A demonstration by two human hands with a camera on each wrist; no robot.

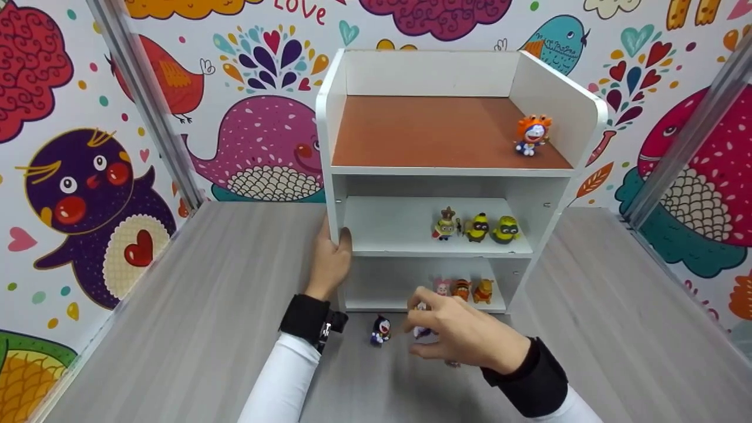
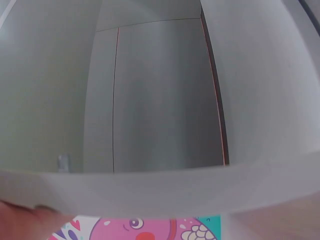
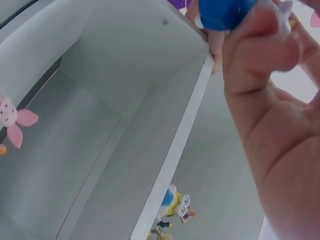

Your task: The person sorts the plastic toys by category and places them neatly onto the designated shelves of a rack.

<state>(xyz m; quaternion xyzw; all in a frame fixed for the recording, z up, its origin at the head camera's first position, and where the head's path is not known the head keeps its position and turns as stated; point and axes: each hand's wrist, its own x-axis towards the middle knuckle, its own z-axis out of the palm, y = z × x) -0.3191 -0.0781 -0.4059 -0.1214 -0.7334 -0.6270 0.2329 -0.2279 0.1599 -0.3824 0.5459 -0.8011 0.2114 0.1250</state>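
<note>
My left hand [image 1: 330, 264] grips the left side panel of a white shelf unit [image 1: 435, 254], thumb on its front edge. In front of the bottom shelf, my right hand [image 1: 455, 329] has curled fingers that hold a small blue-and-white figurine [image 3: 225, 12]; the fingers hide much of it. To the left of that hand, a dark penguin-like figurine [image 1: 380, 330] stands on the floor. Another small thing [image 1: 452, 363] peeks out below the right hand, mostly covered.
A figurine in an orange crab hat [image 1: 531, 135] stands on the brown top shelf. Yellow minion figurines [image 1: 476, 228] line the middle shelf's right half. The bottom shelf holds a pink piglet [image 3: 7, 112], a tiger [image 1: 462, 289] and a bear [image 1: 483, 291]. A patterned wall [image 1: 264, 147] stands behind.
</note>
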